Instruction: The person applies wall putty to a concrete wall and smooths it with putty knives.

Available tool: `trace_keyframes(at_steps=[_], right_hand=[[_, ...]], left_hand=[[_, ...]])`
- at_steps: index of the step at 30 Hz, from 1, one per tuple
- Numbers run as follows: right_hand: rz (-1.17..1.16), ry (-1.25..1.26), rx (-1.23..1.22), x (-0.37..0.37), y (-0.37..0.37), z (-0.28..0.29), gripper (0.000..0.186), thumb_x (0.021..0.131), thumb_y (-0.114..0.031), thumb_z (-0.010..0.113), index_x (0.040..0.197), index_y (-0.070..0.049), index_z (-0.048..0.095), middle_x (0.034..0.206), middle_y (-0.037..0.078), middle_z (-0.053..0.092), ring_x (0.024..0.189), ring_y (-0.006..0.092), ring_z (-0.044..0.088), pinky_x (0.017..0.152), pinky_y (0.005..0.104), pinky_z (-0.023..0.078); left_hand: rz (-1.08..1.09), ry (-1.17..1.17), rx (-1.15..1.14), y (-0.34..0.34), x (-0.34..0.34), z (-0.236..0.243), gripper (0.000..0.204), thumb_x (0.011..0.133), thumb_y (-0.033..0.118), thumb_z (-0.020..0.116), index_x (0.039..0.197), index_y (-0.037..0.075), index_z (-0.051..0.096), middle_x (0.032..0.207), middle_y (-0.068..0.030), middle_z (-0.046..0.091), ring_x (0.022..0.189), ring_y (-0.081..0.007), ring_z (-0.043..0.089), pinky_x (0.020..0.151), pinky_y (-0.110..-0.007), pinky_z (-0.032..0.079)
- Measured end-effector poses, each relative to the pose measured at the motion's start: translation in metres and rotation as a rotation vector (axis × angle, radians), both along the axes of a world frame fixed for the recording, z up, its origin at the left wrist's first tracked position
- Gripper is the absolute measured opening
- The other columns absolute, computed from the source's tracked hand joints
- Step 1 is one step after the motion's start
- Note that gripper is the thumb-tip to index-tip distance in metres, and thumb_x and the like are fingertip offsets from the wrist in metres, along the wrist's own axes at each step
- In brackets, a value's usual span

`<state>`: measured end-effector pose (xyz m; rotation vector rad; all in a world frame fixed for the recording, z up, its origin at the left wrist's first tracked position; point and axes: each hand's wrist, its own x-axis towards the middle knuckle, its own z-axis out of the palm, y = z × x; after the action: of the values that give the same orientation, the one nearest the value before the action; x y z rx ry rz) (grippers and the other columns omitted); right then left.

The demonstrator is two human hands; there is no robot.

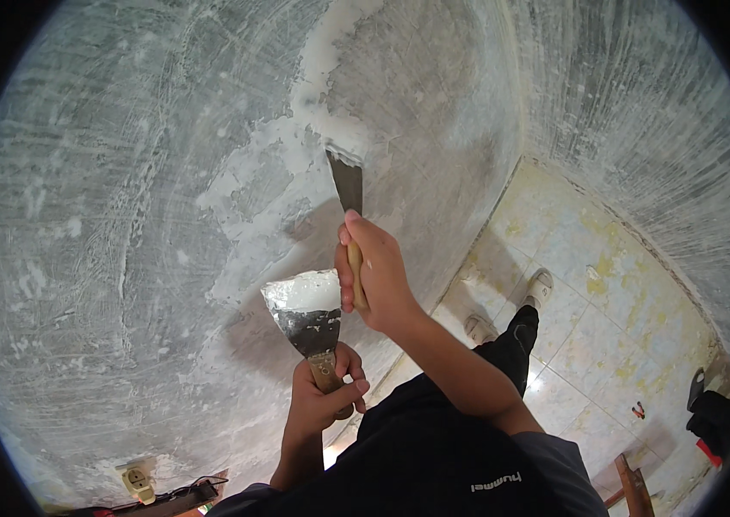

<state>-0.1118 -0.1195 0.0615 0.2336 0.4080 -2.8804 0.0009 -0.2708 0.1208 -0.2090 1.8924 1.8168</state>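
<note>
1. The right hand has its fingers wrapped firmly around the handle of a narrow putty knife, left of centre in the scene
2. That knife's long axis runs near to far, leaning slightly left; its loaded tip appears to meet the white patch on the grey wall, which lies beyond the fingers on the far side
3. The right hand is nearer to this patch; the left hand sits nearer the body, its fingers curled around a wide scraper, blade pointing far and slightly left, with white filler along its far edge
</note>
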Motion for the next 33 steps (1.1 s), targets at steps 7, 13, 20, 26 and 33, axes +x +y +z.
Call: trace_keyframes(at_steps=[7, 13, 20, 26, 33], right_hand=[[-0.050, 0.017, -0.066, 0.014, 0.006, -0.026, 0.035, 0.110, -0.043, 0.047, 0.091, -0.014, 0.048, 0.054, 0.003, 0.048, 0.038, 0.0142, 0.046, 0.034, 0.0294, 0.038], [-0.031, 0.050, 0.001, 0.006, 0.013, -0.040, 0.036, 0.110, -0.044, 0.047, 0.091, -0.013, 0.048, 0.055, 0.003, 0.049, 0.039, 0.0139, 0.047, 0.035, 0.0294, 0.039], [-0.128, 0.125, 0.205, -0.013, -0.019, -0.030, 0.035, 0.109, -0.041, 0.050, 0.091, -0.011, 0.053, 0.056, -0.001, 0.048, 0.045, 0.0080, 0.048, 0.043, 0.0253, 0.039], [-0.250, 0.144, 0.151, -0.004, -0.056, -0.052, 0.036, 0.109, -0.041, 0.049, 0.091, -0.010, 0.055, 0.060, -0.001, 0.052, 0.046, 0.0061, 0.046, 0.044, 0.0230, 0.037], [-0.236, 0.053, 0.146, -0.016, -0.003, -0.069, 0.039, 0.109, -0.045, 0.047, 0.091, -0.011, 0.051, 0.053, 0.003, 0.048, 0.041, 0.0128, 0.044, 0.041, 0.0292, 0.039]], left_hand=[[-0.031, 0.000, -0.005, 0.002, -0.001, 0.000, 0.034, 0.082, -0.011, 0.072, 0.089, 0.009, 0.046, 0.089, -0.0088, 0.058, 0.065, -0.0145, 0.067, 0.052, -0.026, 0.055], [-0.055, 0.014, -0.014, 0.004, -0.001, -0.007, 0.032, 0.081, -0.013, 0.069, 0.087, 0.007, 0.045, 0.090, -0.0112, 0.055, 0.065, -0.0155, 0.064, 0.049, -0.028, 0.060], [-0.089, -0.001, -0.001, 0.007, 0.002, -0.003, 0.034, 0.080, -0.014, 0.070, 0.086, 0.008, 0.045, 0.087, -0.0118, 0.056, 0.064, -0.0162, 0.064, 0.050, -0.028, 0.060], [-0.132, 0.011, 0.017, 0.010, 0.005, -0.001, 0.034, 0.083, -0.009, 0.073, 0.087, 0.010, 0.046, 0.086, -0.0083, 0.060, 0.064, -0.0140, 0.067, 0.051, -0.023, 0.049], [-0.090, -0.016, 0.009, 0.007, 0.007, -0.003, 0.033, 0.084, -0.009, 0.073, 0.088, 0.011, 0.047, 0.087, -0.0088, 0.061, 0.062, -0.0137, 0.067, 0.046, -0.022, 0.044]])
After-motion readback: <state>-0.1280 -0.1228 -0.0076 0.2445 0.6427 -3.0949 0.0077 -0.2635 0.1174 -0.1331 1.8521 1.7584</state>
